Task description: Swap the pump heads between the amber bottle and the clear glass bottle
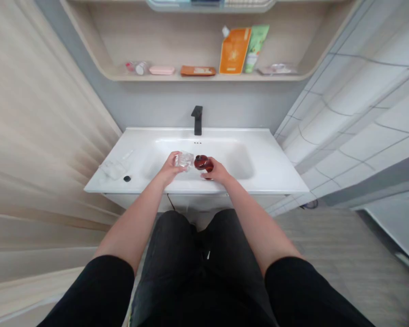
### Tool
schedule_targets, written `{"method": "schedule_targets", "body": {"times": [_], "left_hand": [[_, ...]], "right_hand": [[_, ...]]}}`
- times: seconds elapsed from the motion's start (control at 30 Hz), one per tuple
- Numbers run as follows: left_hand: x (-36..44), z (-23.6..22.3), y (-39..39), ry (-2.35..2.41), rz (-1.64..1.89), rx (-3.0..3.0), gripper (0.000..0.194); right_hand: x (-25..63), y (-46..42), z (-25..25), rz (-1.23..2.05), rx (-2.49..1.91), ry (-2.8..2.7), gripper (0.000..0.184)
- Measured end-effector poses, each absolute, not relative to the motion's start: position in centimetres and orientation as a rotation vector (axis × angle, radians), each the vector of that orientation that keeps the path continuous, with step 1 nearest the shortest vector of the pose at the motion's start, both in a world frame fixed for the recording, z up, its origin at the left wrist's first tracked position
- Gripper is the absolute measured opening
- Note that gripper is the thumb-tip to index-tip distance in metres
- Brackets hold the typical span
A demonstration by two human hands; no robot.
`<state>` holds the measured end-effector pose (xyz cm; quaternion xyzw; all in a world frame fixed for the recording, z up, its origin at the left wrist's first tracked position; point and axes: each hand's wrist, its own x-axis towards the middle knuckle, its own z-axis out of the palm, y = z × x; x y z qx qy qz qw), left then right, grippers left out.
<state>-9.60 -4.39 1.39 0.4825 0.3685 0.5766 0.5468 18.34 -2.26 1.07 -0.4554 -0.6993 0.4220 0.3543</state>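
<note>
My left hand [171,169] grips a clear see-through container [184,160] over the front of the sink, fingers wrapped round its side. Close to it on the right, my right hand [218,171] is closed round a shiny dark reddish-brown bottle [201,161], whose top is tilted toward the clear container. A small gap shows between the two things. Both are held above the white basin [243,159]. On the counter to the left lie a small black round cap [127,178] and something clear, like a plastic bag [112,169].
A black faucet [198,120] stands behind the basin. Above it, a shelf [191,78] holds an orange pouch [235,51], a green tube [256,48], a flat orange-brown packet [198,71] and a pink bar-shaped item [161,70]. A pale curtain [37,113] hangs at left.
</note>
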Motion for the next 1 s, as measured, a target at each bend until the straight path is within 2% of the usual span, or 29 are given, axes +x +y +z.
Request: {"method": "schedule_targets", "body": {"times": [0.67, 1.0], "left_hand": [[-9.5, 0.8, -3.8, 0.995, 1.437, 1.185, 0.094], [-9.7, 0.3, -3.3, 1.045, 1.476, 1.224, 0.088]], "right_hand": [[18.2, -1.5, 0.1, 0.93, -1.278, -1.909, 0.086], [18.3, -1.2, -0.2, 0.899, -1.29, -1.933, 0.085]]}}
